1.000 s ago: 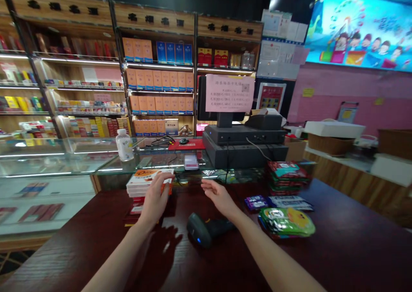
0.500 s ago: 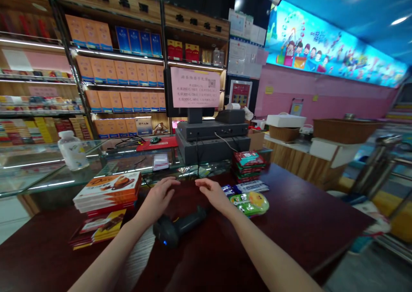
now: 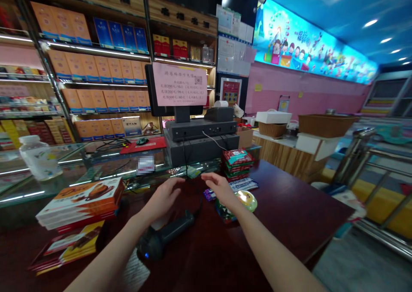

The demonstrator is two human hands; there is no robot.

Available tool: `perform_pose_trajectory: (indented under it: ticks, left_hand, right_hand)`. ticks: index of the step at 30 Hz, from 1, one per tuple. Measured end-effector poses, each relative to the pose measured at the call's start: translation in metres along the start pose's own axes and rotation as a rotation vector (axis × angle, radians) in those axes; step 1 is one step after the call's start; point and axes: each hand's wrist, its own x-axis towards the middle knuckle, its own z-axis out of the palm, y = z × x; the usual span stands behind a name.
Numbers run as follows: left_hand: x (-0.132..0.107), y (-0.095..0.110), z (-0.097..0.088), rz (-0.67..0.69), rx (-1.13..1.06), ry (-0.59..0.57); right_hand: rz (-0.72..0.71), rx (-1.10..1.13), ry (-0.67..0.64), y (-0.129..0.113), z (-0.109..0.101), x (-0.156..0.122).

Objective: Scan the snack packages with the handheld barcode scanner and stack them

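My left hand (image 3: pixel 165 199) hovers over the dark red table, palm inward, fingers loosely bent and apart, nothing in it. Just below it lies a black barcode scanner (image 3: pixel 169 237) with a small blue light. My right hand (image 3: pixel 222 191) is also empty, its fingers apart and pointing toward the left hand. Its wrist partly covers a green snack pack (image 3: pixel 248 200) with a yellow top. Behind that lie blue-and-white packets (image 3: pixel 243 184) and a pile of red and green packets (image 3: pixel 237 163). To the left are stacked white-and-orange boxes (image 3: pixel 80 202) and flat chocolate bars (image 3: pixel 75 245).
A glass counter (image 3: pixel 106 165) borders the table, with a plastic bottle (image 3: pixel 40 159) on it. Ahead stands a grey cash register (image 3: pixel 202 141) with a pink notice (image 3: pixel 178 86) on its screen. Shelves of orange boxes (image 3: pixel 96 68) rise behind. Metal railings (image 3: pixel 376 184) stand to the right.
The view has turned right, so the table and its goods sit further left. Both hands have shifted right relative to the goods; my right wrist now covers more of the green snack pack.
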Motion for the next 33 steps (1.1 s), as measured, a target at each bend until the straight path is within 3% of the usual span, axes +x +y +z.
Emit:
perform_pose_trajectory:
  ticks: [10,18,25,28,33]
  left_hand:
    - [0.048,0.024,0.051,-0.047,-0.224,0.018]
    - [0.076,0.038,0.111,-0.152,-0.461,0.164]
    - [0.094,0.038,0.141,-0.212,-0.478,0.272]
    - [0.097,0.038,0.149,-0.232,-0.48,0.305]
    - [0.097,0.031,0.161,-0.289,-0.471,0.284]
  right_hand:
    - [-0.011,0.007,0.073,-0.005,-0.054,-0.002]
    - [-0.093,-0.003,0.394,-0.006,-0.118,0.009]
    - [-0.197,-0.04,0.646,0.028,-0.165,0.028]
    - [-0.15,-0.057,0.715,0.048,-0.18,0.038]
    - [-0.04,-0.033,0.72,0.088,-0.201,0.05]
